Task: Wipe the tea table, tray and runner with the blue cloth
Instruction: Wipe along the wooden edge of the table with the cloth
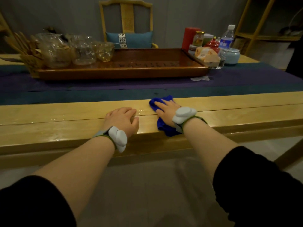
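The table is pale yellow wood with a glossy varnish that shows wet streaks near the frame's centre. The runner is matt dark cloth. The tray is polished reddish-brown wood. The blue cloth looks soft and fuzzy. At upper left stands clear glassware; at upper right, a plastic bottle.

Layout of the tea table, told from the fingers

The cloth is pinned under the right hand's fingers, just right of the left hand's fingers. The runner is laid just beyond both; the tray is set on it farther back, glassware on its left end.
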